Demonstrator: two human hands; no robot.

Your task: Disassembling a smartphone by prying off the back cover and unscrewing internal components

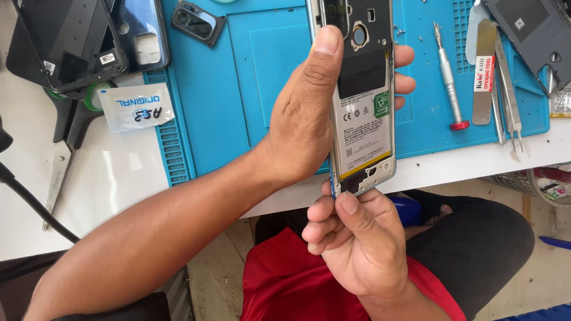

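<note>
While the left hand (303,119) clamps the opened phone (363,101) upright above the blue mat (238,89), long axis pointing away, the right hand (357,244) pinches its near bottom edge from below.

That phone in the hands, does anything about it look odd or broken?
The phone has no back cover, so its battery and frame are bare. The left hand grips its side, the right hand pinches its bottom edge. No cracks show.

Left hand (306,122) wraps upright with thumb extended; right hand (357,244) below pinches in a fingertip grip.
</note>
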